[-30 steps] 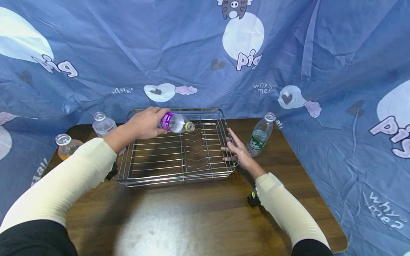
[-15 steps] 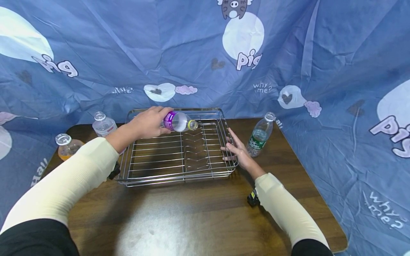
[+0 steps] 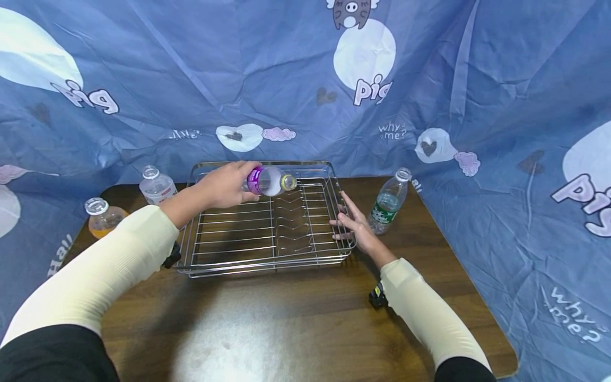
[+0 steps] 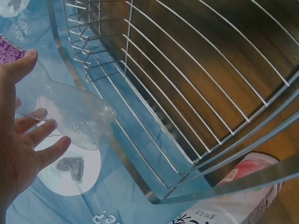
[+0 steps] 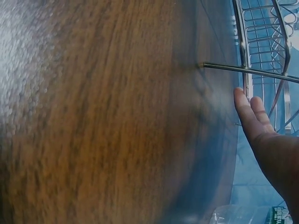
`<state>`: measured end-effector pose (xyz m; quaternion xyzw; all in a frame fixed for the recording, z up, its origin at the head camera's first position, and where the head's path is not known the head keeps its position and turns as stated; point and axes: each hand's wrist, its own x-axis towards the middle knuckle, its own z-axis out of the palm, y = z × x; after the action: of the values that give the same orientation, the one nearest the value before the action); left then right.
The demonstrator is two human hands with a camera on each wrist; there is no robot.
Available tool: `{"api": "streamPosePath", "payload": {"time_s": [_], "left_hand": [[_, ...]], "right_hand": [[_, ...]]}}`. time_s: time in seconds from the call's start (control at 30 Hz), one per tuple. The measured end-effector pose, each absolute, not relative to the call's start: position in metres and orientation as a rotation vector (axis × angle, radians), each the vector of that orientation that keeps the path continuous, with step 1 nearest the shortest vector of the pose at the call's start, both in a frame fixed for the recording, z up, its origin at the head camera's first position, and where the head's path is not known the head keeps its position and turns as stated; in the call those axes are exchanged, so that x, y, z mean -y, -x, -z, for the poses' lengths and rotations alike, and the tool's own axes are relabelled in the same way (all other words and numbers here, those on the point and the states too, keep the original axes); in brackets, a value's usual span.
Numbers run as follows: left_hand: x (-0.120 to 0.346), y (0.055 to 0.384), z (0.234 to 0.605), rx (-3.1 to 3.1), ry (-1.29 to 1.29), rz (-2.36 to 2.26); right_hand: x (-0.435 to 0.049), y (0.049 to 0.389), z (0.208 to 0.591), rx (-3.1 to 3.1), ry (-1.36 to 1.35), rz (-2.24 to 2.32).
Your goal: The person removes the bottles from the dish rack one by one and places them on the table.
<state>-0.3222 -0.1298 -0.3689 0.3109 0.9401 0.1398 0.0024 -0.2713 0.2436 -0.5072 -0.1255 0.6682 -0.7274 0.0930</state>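
Note:
My left hand [image 3: 228,184] grips a clear plastic bottle [image 3: 272,181] with a purple label and a yellow ring at its neck. The bottle lies nearly level over the back of a metal wire dish rack [image 3: 238,233], its mouth pointing right. In the left wrist view the fingers and thumb hold the bottle [image 4: 70,112] around its label, its base end over the rack's rim. My right hand [image 3: 355,225] rests against the rack's right side with its fingers spread. A green-labelled clear bottle [image 3: 387,204] stands upright just right of that hand.
Left of the rack stand a clear bottle with a pale label [image 3: 157,185] and a bottle with an orange label [image 3: 102,215]. The wooden table [image 3: 296,318] ends behind at a blue patterned curtain [image 3: 286,79].
My left hand has moved slightly to the right with the purple-labelled bottle, whose mouth has turned a little more toward the camera. The right hand stays at the rack's side.

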Motion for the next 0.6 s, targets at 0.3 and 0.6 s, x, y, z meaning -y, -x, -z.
{"api": "streamPosePath", "payload": {"time_s": [0.3, 0.6], "left_hand": [[0.1253, 0.3204, 0.3651, -2.910, -0.943, -0.666], [0.1254, 0.3181, 0.3654, -2.888, -0.887, -0.732]], "right_hand": [[-0.2448, 0.2721, 0.5073, -1.971, 0.362, 2.162], [-0.2442, 0.2712, 0.5062, -1.988, 0.358, 2.143]]}}
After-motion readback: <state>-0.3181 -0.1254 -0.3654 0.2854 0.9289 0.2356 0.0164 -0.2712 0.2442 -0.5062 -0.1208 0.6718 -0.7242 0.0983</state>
